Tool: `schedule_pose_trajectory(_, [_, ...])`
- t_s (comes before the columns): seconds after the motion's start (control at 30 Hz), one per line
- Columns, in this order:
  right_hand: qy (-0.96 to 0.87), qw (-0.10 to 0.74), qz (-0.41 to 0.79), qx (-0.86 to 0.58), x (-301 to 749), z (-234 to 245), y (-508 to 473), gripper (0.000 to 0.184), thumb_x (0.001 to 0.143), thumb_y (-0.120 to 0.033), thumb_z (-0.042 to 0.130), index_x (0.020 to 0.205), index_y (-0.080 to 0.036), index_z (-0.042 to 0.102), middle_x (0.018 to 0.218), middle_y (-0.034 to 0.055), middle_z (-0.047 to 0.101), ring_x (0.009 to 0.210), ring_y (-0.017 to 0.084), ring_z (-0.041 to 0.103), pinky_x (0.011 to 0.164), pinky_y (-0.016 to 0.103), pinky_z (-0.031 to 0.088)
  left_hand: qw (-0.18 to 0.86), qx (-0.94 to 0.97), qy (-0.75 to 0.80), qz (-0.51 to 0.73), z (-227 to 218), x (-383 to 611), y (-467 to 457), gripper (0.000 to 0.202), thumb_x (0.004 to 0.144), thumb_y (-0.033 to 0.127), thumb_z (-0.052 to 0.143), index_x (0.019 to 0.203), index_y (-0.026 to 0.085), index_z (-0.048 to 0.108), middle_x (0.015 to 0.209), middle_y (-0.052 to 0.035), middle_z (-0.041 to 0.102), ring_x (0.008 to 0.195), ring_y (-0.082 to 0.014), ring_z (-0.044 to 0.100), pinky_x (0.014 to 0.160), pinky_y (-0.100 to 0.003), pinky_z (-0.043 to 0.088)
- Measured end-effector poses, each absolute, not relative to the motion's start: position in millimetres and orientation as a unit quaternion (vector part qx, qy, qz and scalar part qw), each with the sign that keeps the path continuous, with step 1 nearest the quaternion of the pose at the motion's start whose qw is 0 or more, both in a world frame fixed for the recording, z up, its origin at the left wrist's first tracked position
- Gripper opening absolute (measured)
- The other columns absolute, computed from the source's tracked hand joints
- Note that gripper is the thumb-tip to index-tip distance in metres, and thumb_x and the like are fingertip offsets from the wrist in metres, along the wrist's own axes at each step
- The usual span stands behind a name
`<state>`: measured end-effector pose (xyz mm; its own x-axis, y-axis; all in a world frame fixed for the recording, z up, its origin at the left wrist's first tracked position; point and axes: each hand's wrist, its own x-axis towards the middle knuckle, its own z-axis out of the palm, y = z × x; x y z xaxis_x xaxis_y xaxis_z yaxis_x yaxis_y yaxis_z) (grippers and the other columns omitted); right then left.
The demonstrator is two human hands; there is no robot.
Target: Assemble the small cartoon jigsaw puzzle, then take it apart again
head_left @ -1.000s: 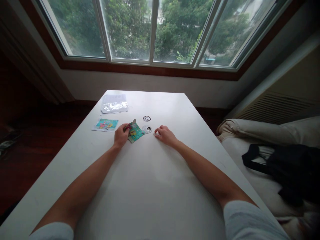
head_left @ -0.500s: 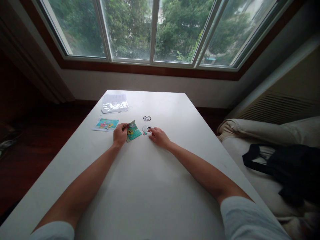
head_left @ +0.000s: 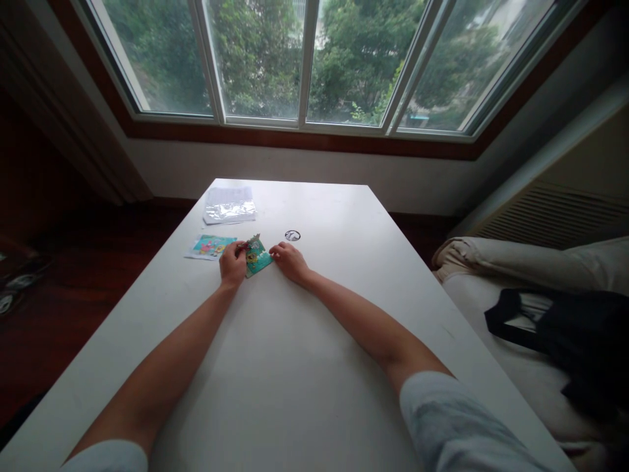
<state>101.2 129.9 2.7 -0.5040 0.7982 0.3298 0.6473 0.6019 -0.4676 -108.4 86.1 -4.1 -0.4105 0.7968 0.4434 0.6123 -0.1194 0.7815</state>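
My left hand (head_left: pixel 233 262) is closed on the left edge of a small green cartoon jigsaw puzzle (head_left: pixel 258 259), whose upper edge looks uneven. The puzzle sits tilted just above or on the white table; I cannot tell which. At its right edge is my right hand (head_left: pixel 291 262), fingertips pinched together and close to or touching the puzzle. Whatever lies between those fingertips is too small to make out. Left of my left hand, a printed cartoon picture sheet (head_left: pixel 209 246) lies flat, partly covered by the hand. Behind my right hand is a dark-rimmed round piece (head_left: pixel 293 235).
A clear plastic bag with paper (head_left: pixel 229 205) lies at the table's far left. The white table (head_left: pixel 289 367) ends near a window (head_left: pixel 304 65). To the right stands a pale sofa (head_left: pixel 472 295) with a dark bag (head_left: pixel 574 334) on it.
My right hand has moved left from the clear round thing and small pieces to the puzzle's right edge, hiding that spot. My left hand keeps hold of the puzzle. The view has shifted slightly.
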Motion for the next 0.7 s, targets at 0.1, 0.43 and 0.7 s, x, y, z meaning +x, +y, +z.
schedule_pose_trajectory(0.1, [-0.819,0.308,0.185,-0.446,93,1,140,0.024,0.097,-0.022,0.055,0.119,-0.025,0.066,0.109,0.0044,0.069,0.096,0.019,0.064,0.089,0.031,0.048,0.079,0.543,0.647,0.529,-3,-109,87,0.027,0.086,0.019,0.053,0.105,0.022,0.072,0.107,-0.0057,0.072,0.103,-0.0233,0.066,0.099,-0.037,0.052])
schedule_pose_trajectory(0.43, [-0.816,0.390,0.251,-0.346,101,-7,150,0.037,0.097,-0.036,0.058,0.131,-0.022,0.062,0.118,0.0087,0.067,0.108,0.021,0.063,0.095,0.035,0.049,0.077,0.600,0.598,0.525,-3,-104,91,0.030,0.070,0.005,0.045,0.080,0.022,0.069,0.094,-0.0039,0.068,0.096,-0.0217,0.064,0.096,-0.036,0.051])
schedule_pose_trajectory(0.7, [-0.901,0.253,0.133,-0.325,99,0,132,0.097,0.080,-0.053,0.079,0.160,-0.027,0.031,0.148,0.0149,0.050,0.136,0.032,0.045,0.112,0.048,0.035,0.099,0.654,0.538,0.523,8,-89,83,0.024,0.068,0.006,0.044,0.071,0.021,0.061,0.095,-0.0032,0.067,0.096,-0.0193,0.064,0.096,-0.035,0.050])
